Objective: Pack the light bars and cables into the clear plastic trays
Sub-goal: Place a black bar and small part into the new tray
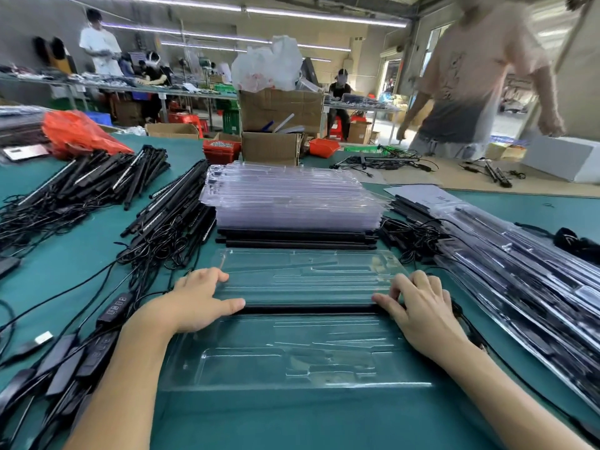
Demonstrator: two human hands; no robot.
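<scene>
An open clear plastic tray lies flat on the green table in front of me. One black light bar lies across its middle. My left hand rests at the bar's left end, thumb stretched along the bar and fingers on the tray's far half. My right hand presses at the bar's right end, thumb on the bar and fingers bent onto the tray. Just behind the tray lie a few more black light bars. Behind those stands a stack of empty clear trays.
Loose light bars with tangled cables are heaped at the left, and black controllers lie at the lower left. Packed trays pile up on the right. Cardboard boxes stand behind. A person stands at the far right.
</scene>
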